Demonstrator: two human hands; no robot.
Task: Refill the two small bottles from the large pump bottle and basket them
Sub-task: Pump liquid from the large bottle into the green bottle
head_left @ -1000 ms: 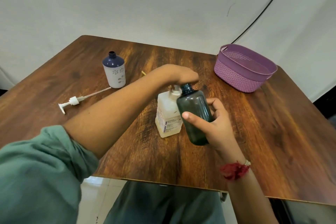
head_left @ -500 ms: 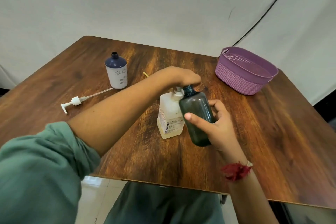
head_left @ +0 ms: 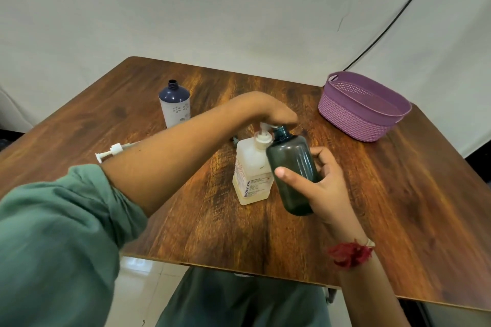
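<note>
Landmark: large pump bottle (head_left: 252, 175), stood upright on the desk (head_left: 398, 207), pale liquid seen low inside.

- Left hand (head_left: 271, 111) is laid on top of its pump head, wrist bent down. The fingers are hidden behind the back of the hand, so wrapped or flat cannot be told.
- Dark green bottle (head_left: 292, 167) is held touching the pump bottle's right side. It is uncapped and tilted, with the open neck just beside the pump spout. Whether its base touches the desk cannot be told.
- Right hand (head_left: 326, 188) is clamped round that bottle's lower half, with the thumb across the front and the fingers (head_left: 322, 152) curled round the far side. A red thread band (head_left: 348, 253) is worn on that wrist.
- Blue-and-white bottle (head_left: 174, 106) is placed well behind and to the left of the pump bottle, upright, cap off.
- Loose pump (head_left: 111, 151) is laid flat further left, its tube partly hidden by the left forearm.
- Purple basket (head_left: 353, 119) is set behind and to the right, well apart. No bottle is seen inside.
</note>
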